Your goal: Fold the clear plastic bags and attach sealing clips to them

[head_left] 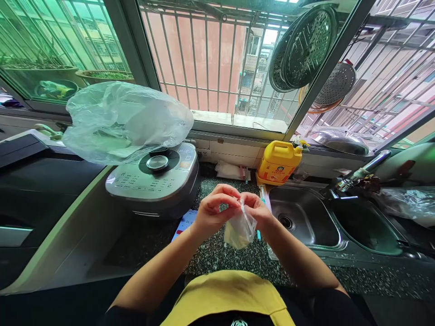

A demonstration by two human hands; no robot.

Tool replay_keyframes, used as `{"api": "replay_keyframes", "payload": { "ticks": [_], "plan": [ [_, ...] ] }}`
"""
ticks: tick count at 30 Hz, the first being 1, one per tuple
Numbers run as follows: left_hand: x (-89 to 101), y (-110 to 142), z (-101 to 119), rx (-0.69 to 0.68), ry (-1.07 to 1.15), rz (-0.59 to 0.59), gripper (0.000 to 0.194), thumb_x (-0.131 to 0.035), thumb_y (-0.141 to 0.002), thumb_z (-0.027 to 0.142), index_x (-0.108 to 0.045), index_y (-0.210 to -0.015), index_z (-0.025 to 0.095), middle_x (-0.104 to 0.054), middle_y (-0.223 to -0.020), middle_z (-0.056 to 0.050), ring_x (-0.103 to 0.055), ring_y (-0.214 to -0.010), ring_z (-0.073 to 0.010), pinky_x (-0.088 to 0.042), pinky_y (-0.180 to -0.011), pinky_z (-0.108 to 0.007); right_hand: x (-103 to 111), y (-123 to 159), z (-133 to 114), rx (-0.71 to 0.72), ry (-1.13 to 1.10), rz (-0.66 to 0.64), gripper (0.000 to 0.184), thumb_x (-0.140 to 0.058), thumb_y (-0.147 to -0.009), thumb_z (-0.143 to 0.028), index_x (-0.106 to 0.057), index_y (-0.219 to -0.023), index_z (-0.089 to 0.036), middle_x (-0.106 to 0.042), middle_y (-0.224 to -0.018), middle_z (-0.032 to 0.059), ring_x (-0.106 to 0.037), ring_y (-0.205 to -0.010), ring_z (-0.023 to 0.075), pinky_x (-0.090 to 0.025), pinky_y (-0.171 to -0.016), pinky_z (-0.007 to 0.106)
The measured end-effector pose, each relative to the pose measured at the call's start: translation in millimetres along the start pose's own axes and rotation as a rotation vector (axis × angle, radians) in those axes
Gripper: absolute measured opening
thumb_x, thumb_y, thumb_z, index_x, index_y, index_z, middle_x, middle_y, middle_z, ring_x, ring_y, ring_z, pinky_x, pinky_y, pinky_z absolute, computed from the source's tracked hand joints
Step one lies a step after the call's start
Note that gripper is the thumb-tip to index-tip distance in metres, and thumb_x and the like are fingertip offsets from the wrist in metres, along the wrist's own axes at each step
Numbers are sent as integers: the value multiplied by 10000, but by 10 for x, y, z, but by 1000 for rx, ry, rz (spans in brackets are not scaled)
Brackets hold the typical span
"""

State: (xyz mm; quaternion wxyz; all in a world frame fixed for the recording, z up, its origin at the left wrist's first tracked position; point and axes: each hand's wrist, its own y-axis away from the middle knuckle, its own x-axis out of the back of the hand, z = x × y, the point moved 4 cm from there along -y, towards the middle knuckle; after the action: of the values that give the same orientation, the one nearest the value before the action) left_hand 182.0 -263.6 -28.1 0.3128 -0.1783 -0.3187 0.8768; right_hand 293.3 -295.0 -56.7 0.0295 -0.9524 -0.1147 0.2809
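Observation:
A small clear plastic bag hangs between my two hands above the speckled countertop, with something pale inside that I cannot make out. Its gathered neck is pinched at the top by the fingertips of my left hand and my right hand. Both hands are closed, their fingertips nearly touching at the bag's neck. Partly behind my left wrist, a phone with a lit screen lies on the counter.
A rice cooker stands to the left, with a large, puffed plastic bag over its back. A yellow jug stands behind the steel sink. A green basin and a faucet are at the right. Perforated steamer trays hang by the window.

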Motion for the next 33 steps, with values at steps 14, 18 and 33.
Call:
{"api": "replay_keyframes", "payload": {
  "ticks": [14,18,33],
  "plan": [
    [62,31,-44,-1,-19,-39,45,-683,-753,183,-698,-768,222,-666,-933,-54,-551,-919,-173,-435,-843,-351,31,-38,-50,13,-36,-96,287,-794,-612,-363,-610,-613,-142,-574,-599,-22,-523,-575,73,-417,-559,188],
    [51,-1,-56,-5,-63,-99,8,-686,-751,208,-691,-745,210,-687,-941,-71,-544,-955,-200,-432,-867,-392,55,-58,31,-142,2,-87,302,-818,-571,-345,-629,-650,-123,-600,-653,2,-548,-607,92,-427,-558,199],
    [125,-20,-107,52,-45,-80,36,-682,-747,182,-667,-719,199,-640,-712,-33,-535,-807,-168,-430,-799,-360,127,-30,-378,121,701,-52,283,-665,-750,-406,-650,-901,-168,-637,-837,35,-574,-768,135,-473,-700,279]
  ]
}}
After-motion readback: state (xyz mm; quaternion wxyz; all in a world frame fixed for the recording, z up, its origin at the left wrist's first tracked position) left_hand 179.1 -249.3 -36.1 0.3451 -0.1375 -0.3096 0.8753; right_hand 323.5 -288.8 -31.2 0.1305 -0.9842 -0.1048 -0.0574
